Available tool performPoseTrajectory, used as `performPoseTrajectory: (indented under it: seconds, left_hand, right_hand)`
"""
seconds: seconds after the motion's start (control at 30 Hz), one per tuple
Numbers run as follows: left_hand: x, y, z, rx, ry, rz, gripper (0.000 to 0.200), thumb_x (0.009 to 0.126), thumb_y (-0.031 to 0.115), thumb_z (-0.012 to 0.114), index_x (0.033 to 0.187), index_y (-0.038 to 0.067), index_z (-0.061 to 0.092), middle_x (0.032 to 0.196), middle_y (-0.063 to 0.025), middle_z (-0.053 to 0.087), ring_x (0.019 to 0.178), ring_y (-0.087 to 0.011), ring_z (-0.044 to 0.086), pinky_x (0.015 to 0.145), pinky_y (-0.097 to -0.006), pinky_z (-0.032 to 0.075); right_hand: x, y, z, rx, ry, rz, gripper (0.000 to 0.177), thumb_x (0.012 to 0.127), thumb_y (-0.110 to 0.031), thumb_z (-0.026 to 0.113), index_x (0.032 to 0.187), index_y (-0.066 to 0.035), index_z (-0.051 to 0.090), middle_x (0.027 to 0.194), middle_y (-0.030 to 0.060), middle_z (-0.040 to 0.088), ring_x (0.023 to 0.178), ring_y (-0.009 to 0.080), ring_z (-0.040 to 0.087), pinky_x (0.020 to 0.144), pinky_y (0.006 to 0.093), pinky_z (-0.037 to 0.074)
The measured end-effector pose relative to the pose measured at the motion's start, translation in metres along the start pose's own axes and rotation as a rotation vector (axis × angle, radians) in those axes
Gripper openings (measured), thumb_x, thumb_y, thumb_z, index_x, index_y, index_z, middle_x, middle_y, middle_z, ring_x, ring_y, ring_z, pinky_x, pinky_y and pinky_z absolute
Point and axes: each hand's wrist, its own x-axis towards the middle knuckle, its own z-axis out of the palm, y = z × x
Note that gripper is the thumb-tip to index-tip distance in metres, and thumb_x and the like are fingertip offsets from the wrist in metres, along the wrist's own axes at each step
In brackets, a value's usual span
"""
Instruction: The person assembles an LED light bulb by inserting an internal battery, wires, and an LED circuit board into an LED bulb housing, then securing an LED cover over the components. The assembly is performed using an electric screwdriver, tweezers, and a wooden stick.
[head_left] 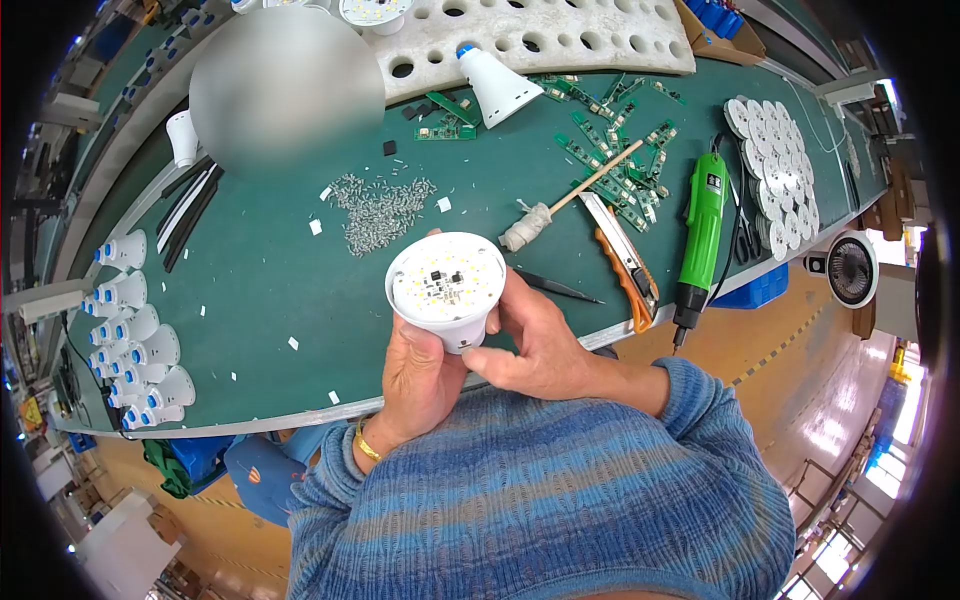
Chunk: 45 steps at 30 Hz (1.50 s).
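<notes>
Both hands hold a white LED bulb housing near the table's front edge. Its wide end faces up and shows a round LED board with yellow chips and dark parts. My left hand is closed around the lower left side. On the right, my right hand grips the housing, its thumb against the lower body. Beyond the housing lies a pile of small screws. Tweezers rest just right of my right hand.
A box cutter, a green electric screwdriver and a cloth-tipped stick lie to the right. Green circuit boards are scattered behind. Stacked white discs stand far right, bulb housings far left. A holed white foam rack spans the back.
</notes>
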Motion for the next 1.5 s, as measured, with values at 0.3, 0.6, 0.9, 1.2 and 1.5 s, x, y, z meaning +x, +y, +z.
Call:
performPoseTrajectory:
  seconds: [0.3,0.6,0.9,1.2,1.5]
  left_hand:
    - [-0.002,0.0,0.006,-0.038,0.058,-0.011,0.071,0.091,0.059,0.036,0.129,-0.001,0.038,0.107,-0.0115,0.056,0.095,-0.0204,0.055,0.083,-0.0364,0.045]
    - [-0.003,0.0,0.005,-0.014,0.053,-0.016,0.071,0.092,0.057,0.035,0.134,0.001,0.033,0.109,-0.0117,0.055,0.098,-0.0211,0.054,0.086,-0.037,0.044]
    - [-0.006,0.003,-0.001,-0.023,-0.024,-0.018,0.074,0.092,0.049,0.043,0.143,0.003,0.015,0.123,-0.0088,0.047,0.106,-0.0178,0.05,0.094,-0.0349,0.039]
    - [-0.006,0.002,0.004,0.034,0.028,0.022,0.067,0.094,0.054,0.033,0.134,0.001,0.032,0.116,-0.0127,0.052,0.103,-0.0216,0.053,0.091,-0.0379,0.042]
    - [-0.003,-0.006,0.005,-0.006,0.039,0.007,0.069,0.093,0.056,0.034,0.133,0.0,0.034,0.107,-0.0117,0.054,0.096,-0.02,0.054,0.087,-0.0365,0.043]
  right_hand:
    - [0.0,-0.005,-0.003,-0.003,-0.021,0.054,0.059,0.071,-0.015,0.067,0.123,0.003,0.044,0.077,0.0011,0.042,0.071,0.0114,0.041,0.065,0.0265,0.038]
    - [0.0,-0.002,-0.002,-0.033,-0.007,0.022,0.06,0.07,-0.016,0.067,0.122,0.004,0.045,0.075,0.0016,0.043,0.069,0.0118,0.042,0.063,0.0269,0.038]
    - [-0.001,0.0,0.002,-0.104,0.035,-0.067,0.061,0.067,-0.016,0.067,0.12,0.005,0.046,0.074,0.0035,0.047,0.065,0.0129,0.046,0.06,0.027,0.04]
    - [-0.002,-0.002,0.001,-0.09,0.016,-0.027,0.061,0.068,-0.015,0.066,0.122,0.005,0.044,0.076,0.0039,0.047,0.068,0.0131,0.046,0.063,0.0272,0.041]
    - [-0.005,0.001,-0.004,0.026,0.002,0.028,0.067,0.073,-0.023,0.07,0.127,0.004,0.04,0.085,0.0035,0.047,0.077,0.012,0.044,0.07,0.027,0.041]
